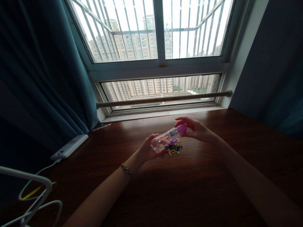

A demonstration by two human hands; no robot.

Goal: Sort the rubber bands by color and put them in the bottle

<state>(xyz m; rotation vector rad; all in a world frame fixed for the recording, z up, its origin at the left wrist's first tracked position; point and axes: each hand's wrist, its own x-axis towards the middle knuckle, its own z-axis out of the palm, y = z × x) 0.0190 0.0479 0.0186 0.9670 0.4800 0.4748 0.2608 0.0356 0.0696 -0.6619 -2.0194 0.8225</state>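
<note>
Clear plastic shows in the bottle (165, 138), held tilted above the table (142, 189), its long axis running from near left to far right, pink cap (181, 129) at the far right end. We see our left hand (151, 148) gripping its base, our right fingers (191, 126) around the cap. Its label (174, 133) is too small to read.

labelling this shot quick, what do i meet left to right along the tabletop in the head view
White device → bracelet → left hand → pink cap → right hand.
</note>
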